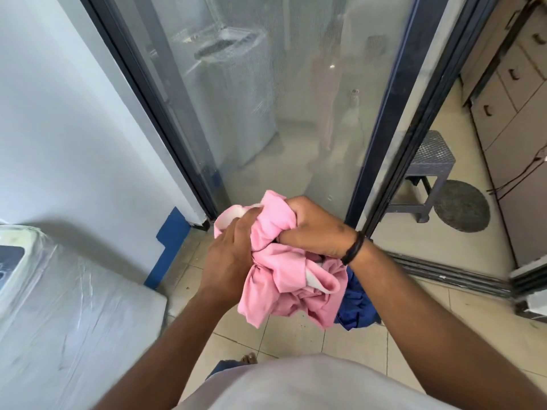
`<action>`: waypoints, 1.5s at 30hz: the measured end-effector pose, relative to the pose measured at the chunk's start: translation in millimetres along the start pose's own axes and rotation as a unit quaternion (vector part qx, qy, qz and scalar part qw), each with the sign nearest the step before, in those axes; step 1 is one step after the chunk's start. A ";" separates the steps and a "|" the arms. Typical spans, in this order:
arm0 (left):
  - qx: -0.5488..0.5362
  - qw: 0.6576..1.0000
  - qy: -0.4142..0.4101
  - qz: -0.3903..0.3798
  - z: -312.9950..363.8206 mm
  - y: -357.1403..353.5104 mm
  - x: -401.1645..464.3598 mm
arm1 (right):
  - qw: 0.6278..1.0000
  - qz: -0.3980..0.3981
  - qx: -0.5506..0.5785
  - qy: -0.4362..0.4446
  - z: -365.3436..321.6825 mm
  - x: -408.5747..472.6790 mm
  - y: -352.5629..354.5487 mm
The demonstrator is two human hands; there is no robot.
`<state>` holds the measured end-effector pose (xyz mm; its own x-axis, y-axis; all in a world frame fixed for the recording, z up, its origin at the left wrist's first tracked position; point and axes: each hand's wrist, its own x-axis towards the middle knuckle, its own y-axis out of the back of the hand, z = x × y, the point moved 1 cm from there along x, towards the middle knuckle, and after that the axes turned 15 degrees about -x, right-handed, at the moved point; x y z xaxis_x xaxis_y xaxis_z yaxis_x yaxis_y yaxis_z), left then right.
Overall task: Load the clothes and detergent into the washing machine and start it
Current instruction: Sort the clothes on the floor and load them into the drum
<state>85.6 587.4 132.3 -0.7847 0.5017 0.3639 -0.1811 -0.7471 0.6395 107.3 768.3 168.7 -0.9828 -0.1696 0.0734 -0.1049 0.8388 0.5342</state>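
A bundle of pink clothes (284,279) is held in front of me at waist height, above the tiled floor. My right hand (313,229) grips the top of the bundle from the right, a black band on its wrist. My left hand (229,250) holds the bundle from the left, fingers wrapped into the cloth. A dark blue garment (356,303) hangs under the pink one on the right. The washing machine (59,306), white and wrapped in clear plastic film, stands at the lower left with its lid down. No detergent is visible.
A glass sliding door (266,99) with a dark frame stands ahead, reflecting the machine. To the right are a dark plastic stool (426,170), a round grey mat (461,205), the door track (444,270) and cabinets with drawers (509,93). Beige tiles cover the floor.
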 end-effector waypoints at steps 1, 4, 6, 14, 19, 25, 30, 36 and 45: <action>0.010 1.000 0.002 0.000 -2.9 0.7 2.5 | 0.998 0.063 0.029 -0.004 6.5 -2.6 -1.6; 0.078 0.997 0.010 -0.018 -18.9 1.5 10.2 | 0.958 0.223 0.157 -0.092 25.8 -8.0 -2.5; 0.092 0.995 0.028 0.001 -27.4 0.9 13.3 | 0.937 0.220 0.192 -0.193 42.1 -13.3 -9.2; 0.030 0.995 0.006 0.093 -10.7 -14.7 -2.7 | 0.751 -0.100 0.564 -0.329 83.6 -38.4 -54.3; -0.017 0.997 -0.058 0.045 -3.5 -23.2 -18.9 | 0.770 -0.028 0.600 -0.215 65.1 -35.0 -18.7; 0.015 0.996 -0.038 -0.082 -18.2 -24.3 -6.4 | 0.918 -0.204 0.315 -0.129 32.0 -4.5 27.5; 0.073 0.985 -0.062 -0.145 -20.5 -14.8 4.2 | 0.906 -0.204 0.289 -0.234 49.7 11.7 22.8; 0.121 0.972 -0.065 -0.190 -20.9 -11.9 16.0 | 0.949 -0.232 -0.177 -0.117 17.9 18.3 -1.8; 0.075 0.989 -0.005 -0.129 -24.5 -12.7 23.7 | 0.903 -0.071 -0.410 -0.101 25.5 9.4 -31.8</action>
<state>54.8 598.2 116.1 -0.7173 0.6725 0.1820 -0.2840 -0.5208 0.8050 97.5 753.2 131.0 -0.9845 -0.0776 -0.1572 -0.1666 0.1358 0.9766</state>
